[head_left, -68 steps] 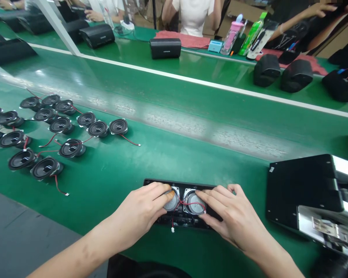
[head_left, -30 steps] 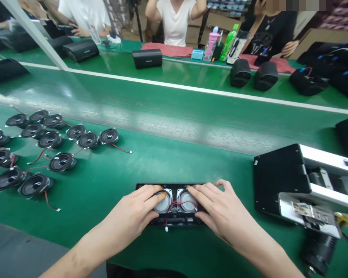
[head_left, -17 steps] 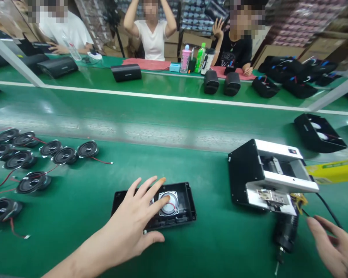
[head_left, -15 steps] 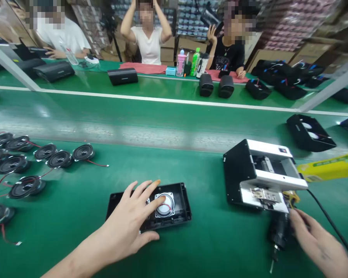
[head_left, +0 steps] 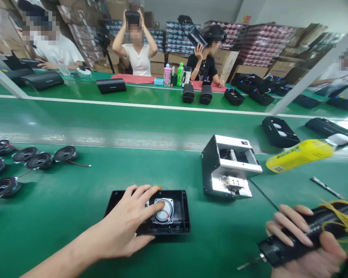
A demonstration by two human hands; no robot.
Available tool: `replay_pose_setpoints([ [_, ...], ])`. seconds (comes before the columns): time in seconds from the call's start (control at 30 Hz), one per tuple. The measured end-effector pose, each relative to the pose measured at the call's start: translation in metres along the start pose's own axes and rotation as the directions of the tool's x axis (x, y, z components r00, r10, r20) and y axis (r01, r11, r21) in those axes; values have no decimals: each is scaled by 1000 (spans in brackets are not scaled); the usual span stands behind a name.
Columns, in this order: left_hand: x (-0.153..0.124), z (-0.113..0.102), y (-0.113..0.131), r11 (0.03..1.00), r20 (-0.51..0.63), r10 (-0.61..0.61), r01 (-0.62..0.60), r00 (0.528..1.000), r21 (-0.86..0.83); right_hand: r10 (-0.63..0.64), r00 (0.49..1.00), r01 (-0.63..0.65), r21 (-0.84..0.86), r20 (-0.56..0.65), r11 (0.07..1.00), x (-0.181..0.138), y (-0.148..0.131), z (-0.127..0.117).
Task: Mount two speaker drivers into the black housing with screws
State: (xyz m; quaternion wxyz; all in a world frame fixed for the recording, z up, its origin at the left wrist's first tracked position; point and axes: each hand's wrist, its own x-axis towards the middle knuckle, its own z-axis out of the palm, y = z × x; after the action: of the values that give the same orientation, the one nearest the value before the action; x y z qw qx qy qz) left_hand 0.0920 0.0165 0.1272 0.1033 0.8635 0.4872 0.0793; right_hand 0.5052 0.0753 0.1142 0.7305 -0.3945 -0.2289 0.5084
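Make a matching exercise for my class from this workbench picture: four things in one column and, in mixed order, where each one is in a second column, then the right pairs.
Things
1. black housing
2. electric screwdriver
3. loose speaker drivers
4. yellow bottle

Places
A. lying on its side at the right of the green table
B. gripped in the right hand
C. under the left hand
D. spread out at the far left

Pairs: 1-C, 2-B, 3-D, 4-A

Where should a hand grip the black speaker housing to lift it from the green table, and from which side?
Grip the black speaker housing by its two long rims, coming from above. It lies flat and open side up, so the rims are exposed. The left hand covers its left half; the right end is free.
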Motion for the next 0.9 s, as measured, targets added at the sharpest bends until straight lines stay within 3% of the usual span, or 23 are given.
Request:
replay_pose_setpoints([
  [0.13, 21, 1, 15, 999, 47, 23, -21, 999, -42, -122, 988, 119, 39, 91, 992, 3, -16, 27],
  [0.3, 28, -23, 11, 986, 168, -47, 73, 985, -153, -137, 944, 140, 13, 300, 990, 22, -31, 64],
  [0.43, 37, -28, 7, 986, 145, -61, 82, 988, -142, -99, 903, 92, 37, 419, 995, 25, -27, 88],
  [0.67, 53, -5, 11, 998, 132, 6, 2, 991, -57, -120, 937, 122, 14, 328, 992, 19, -5, 95],
  [0.9, 51, 1, 4, 996, 56, 40, -36, 998, -76, -95, 924, 76, 66, 370, 995, 25, -3, 95],
])
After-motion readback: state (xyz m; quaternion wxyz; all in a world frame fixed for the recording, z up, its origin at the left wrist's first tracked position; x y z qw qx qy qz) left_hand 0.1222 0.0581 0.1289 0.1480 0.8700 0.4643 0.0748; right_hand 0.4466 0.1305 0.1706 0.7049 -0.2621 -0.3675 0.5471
